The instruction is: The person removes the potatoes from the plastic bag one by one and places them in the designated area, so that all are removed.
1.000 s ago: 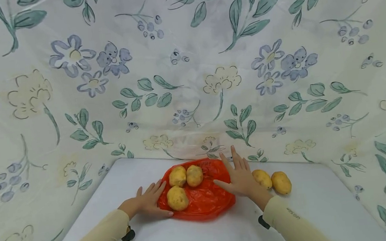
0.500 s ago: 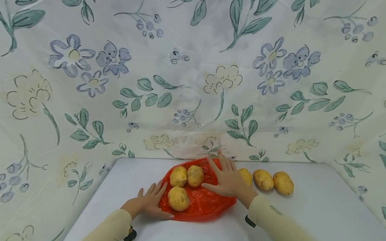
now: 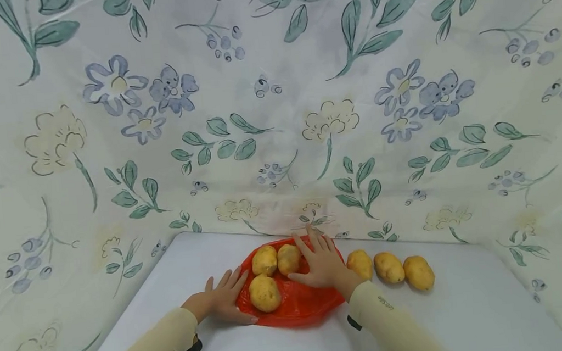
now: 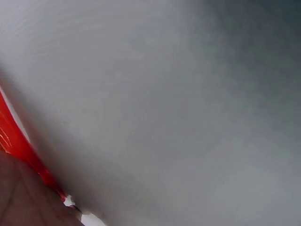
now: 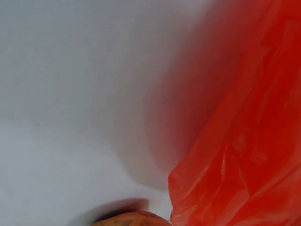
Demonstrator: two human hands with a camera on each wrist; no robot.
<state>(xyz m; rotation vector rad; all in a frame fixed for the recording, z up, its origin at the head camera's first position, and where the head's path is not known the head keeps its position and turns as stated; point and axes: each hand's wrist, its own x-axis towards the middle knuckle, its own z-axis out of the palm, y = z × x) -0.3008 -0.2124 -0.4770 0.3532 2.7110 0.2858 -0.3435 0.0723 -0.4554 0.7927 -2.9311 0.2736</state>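
Small dk. lettering (image 3: pixel 385 303), the sole txt spotted, runs in one short line on the pale-yellow R sleeve (image 3: pixel 387 324), head cam view, a little up the forearm from the cuff & behind the R hand (image 3: pixel 321 263). The line slants down L to R, approx. along the arm; chars. are too tiny & blurry to spell out, so any wording, brand or no. there can't be read. L & R wrist cams: no legible txt.
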